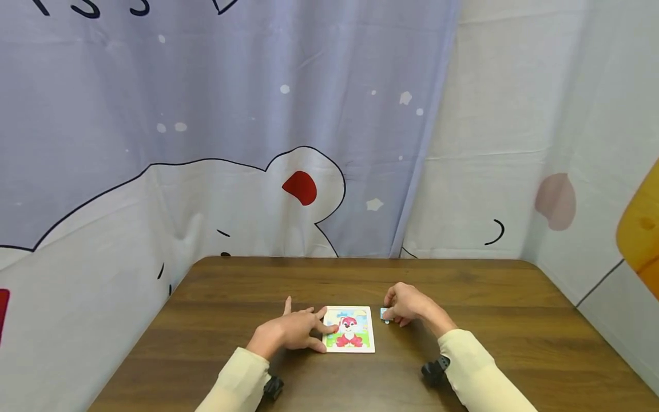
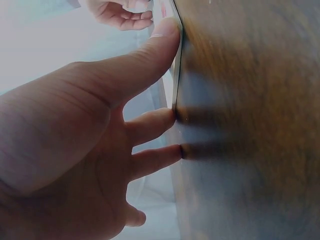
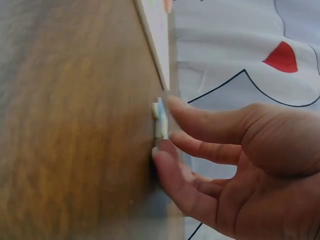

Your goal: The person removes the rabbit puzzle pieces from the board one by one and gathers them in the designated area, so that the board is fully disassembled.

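Observation:
A square picture puzzle with a white frame lies flat on the wooden table, showing a pink and white cartoon animal. My left hand rests at its left side, with the index finger reaching over the picture and the thumb on the lower left of the frame. Its fingers are spread and mostly straight. Just right of the puzzle, my right hand pinches a small light blue puzzle piece between thumb and fingers. In the right wrist view the piece stands edge-on, close to the tabletop, partly covered by fingertips.
The brown wooden table reaches back to a hanging cloth curtain printed with cartoon shapes. Dark wrist cameras sit at both cream sleeves.

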A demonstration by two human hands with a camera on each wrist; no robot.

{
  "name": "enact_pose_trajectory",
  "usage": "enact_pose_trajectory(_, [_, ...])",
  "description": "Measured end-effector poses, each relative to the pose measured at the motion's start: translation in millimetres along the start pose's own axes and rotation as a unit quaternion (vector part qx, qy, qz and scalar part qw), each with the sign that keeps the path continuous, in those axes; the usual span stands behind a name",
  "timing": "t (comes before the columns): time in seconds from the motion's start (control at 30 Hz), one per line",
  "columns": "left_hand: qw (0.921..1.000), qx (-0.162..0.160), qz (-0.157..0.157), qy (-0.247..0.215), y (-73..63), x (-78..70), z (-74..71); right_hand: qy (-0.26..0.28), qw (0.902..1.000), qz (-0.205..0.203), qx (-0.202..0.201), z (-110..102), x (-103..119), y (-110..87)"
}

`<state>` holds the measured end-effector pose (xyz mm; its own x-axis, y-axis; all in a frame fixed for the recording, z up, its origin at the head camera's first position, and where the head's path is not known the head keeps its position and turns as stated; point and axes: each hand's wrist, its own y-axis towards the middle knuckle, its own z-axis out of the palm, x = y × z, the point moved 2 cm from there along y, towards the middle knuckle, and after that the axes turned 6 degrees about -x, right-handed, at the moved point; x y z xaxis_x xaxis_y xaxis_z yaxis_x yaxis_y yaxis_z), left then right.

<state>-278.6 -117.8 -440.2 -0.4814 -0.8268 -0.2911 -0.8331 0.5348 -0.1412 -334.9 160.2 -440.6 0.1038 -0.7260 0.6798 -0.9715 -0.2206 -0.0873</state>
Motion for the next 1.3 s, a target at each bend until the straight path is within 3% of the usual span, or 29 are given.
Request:
enact_pose_trajectory(0.2, [1.0, 0.001, -0.001, -0.003, 0.3, -1.3, 3.7, -0.016, 0.9997, -0.015, 0.008, -0.9, -0.9, -2.5])
enact_pose_trajectory(0.6, [1.0, 0.003, -0.002, 0.003, 3.7, -1.5, 2.0, -0.011, 0.9999, -0.007, -0.009, -2.1, -0.8, -2.2])
enact_pose_trajectory(1.03, [0.9999, -0.001, 0.008, -0.008, 3.2, -0.2, 1.8, -0.047, 0.9987, 0.004, -0.021, 0.2, 2.0, -3.6])
enact_pose_trajectory(1.3, [0.9997, -0.001, 0.018, -0.014, -0.1, 1.3, 1.4, -0.049, 0.9987, -0.001, -0.01, 3.4, 3.5, -3.2])
